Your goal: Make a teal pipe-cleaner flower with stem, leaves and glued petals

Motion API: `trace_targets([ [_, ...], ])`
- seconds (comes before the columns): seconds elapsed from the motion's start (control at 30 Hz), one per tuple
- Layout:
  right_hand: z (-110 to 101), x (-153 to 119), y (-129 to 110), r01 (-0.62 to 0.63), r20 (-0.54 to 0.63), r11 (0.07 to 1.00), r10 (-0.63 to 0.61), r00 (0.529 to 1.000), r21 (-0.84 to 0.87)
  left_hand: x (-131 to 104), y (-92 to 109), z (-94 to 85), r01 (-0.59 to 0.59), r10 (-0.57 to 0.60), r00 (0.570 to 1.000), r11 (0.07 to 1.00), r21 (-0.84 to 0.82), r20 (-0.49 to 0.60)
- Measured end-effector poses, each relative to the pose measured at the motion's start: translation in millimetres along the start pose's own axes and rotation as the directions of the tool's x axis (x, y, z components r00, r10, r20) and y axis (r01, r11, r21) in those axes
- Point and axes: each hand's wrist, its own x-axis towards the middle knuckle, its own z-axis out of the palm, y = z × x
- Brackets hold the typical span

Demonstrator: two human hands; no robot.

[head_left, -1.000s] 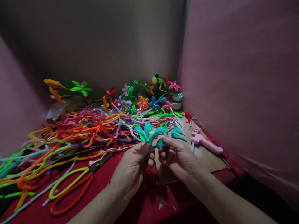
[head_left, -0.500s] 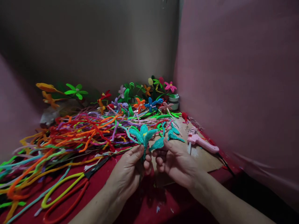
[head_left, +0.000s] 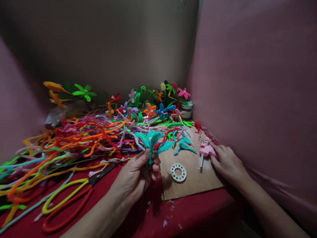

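Observation:
My left hand (head_left: 140, 168) pinches the base of a teal fuzzy flower (head_left: 150, 140) with yellow at its centre; a teal petal (head_left: 165, 147) sticks out to its right. On the right, my right hand (head_left: 226, 162) is closed round the handle of a pink glue gun (head_left: 206, 148), which rests on a brown board (head_left: 195, 186) with its nozzle toward me. Other teal pieces (head_left: 184, 145) lie on the board left of the glue gun. A white ring with holes (head_left: 178, 172) is nearer to me on the board.
Many coloured pipe cleaners (head_left: 81, 138) are heaped at the left. Scissors with yellow and red handles (head_left: 70, 195) lie on the red cloth (head_left: 198, 211). Finished flowers (head_left: 162, 110) and a white jar (head_left: 187, 109) stand at the back, near the pink wall (head_left: 247, 82).
My right hand has left the teal petal and moved right to the glue gun, closing on its handle. The white ring is uncovered. My left hand still holds the flower, now tilted differently.

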Motion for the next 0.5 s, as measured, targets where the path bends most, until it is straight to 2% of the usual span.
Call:
trace_targets([
  [0.17, 8.1, -8.5, 4.1, 0.056, -0.090, 0.998, -0.053, 0.995, 0.030, 3.1, -1.4, -4.2, 0.005, -0.005, 1.000, 1.000, 0.012, -0.005],
  [0.3, 7.5, -11.7, 12.2, 0.120, -0.256, 0.988, -0.090, 0.962, 0.101, 5.4, -2.3, -7.7, 0.006, -0.006, 1.000, 1.000, 0.013, -0.010],
  [0.4, -6.6, -12.7, 10.2, 0.124, -0.356, 0.953, -0.019, 0.934, 0.276, 6.9, -3.0, -9.2, 0.017, -0.017, 1.000, 1.000, -0.002, 0.024],
  [0.5, -24.3, -21.6, 1.2, 0.074, -0.314, 0.840, 0.117, 0.942, 0.537, 7.9, -3.8, -9.6, 0.002, -0.002, 1.000, 1.000, -0.013, 0.023],
])
